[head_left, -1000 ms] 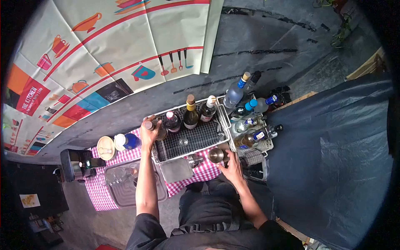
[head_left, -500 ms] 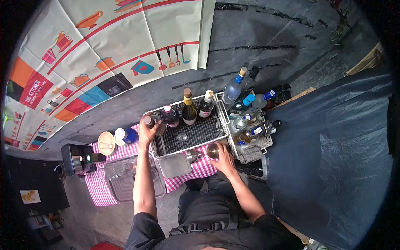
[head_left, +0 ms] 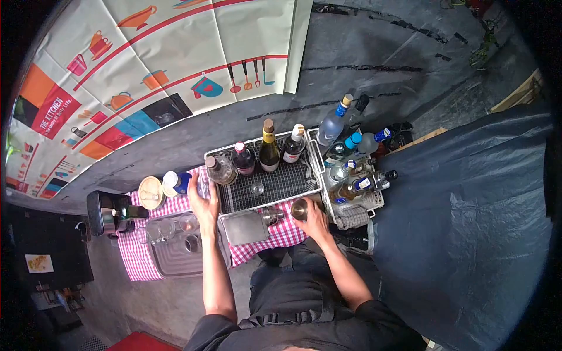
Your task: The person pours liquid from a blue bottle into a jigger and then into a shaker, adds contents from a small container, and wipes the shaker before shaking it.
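My left hand (head_left: 204,208) is open, its thumb and fingers spread over the checkered cloth (head_left: 181,203). Right beside it, a stoppered clear bottle (head_left: 222,171) stands at the left end of the white wire basket (head_left: 263,200). My right hand (head_left: 316,222) wraps round a metal cup (head_left: 299,210), held upright in front of the basket. Next to that cup lies a clear glass vessel (head_left: 272,216), at the end of a grey flat board (head_left: 244,228). Inside the basket are a small glass (head_left: 257,188) and several bottles, among them a dark wine bottle (head_left: 269,155).
A second basket (head_left: 374,199), crowded with bottles, stands to the right. On the left, a grey tray (head_left: 170,266) holds several glasses, with a blue container (head_left: 180,183), a wooden-topped jar (head_left: 151,193) and a black appliance (head_left: 104,213) behind. A wall rises behind the baskets.
My left hand has let go of the stoppered bottle and moved slightly down and away from it. My right hand still holds the metal cup in about the same place.
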A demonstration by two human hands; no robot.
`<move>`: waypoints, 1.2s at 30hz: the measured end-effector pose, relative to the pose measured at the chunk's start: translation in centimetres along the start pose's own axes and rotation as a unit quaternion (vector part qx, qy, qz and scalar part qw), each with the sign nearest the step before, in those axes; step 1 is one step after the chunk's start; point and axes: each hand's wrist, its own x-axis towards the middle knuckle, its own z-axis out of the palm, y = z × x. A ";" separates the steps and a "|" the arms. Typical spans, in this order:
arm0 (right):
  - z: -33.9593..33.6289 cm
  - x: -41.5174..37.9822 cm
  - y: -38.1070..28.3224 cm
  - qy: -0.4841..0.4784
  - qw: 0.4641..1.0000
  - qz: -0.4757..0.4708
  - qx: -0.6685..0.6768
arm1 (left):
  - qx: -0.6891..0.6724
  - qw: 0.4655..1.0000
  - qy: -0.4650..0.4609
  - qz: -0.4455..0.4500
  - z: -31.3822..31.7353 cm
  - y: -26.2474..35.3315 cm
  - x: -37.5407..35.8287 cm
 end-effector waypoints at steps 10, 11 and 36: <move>-0.1 0.3 -0.5 -0.012 1.000 0.026 0.001 | -0.066 0.977 -0.174 -0.100 1.8 -0.5 -12.3; -0.1 0.3 -0.5 -0.014 1.000 0.025 0.000 | -0.077 0.968 -0.214 -0.107 2.9 -0.3 -13.9; -1.8 -4.9 -3.4 0.134 0.982 -0.058 0.117 | -0.092 0.958 -0.216 -0.162 -3.8 1.2 -22.5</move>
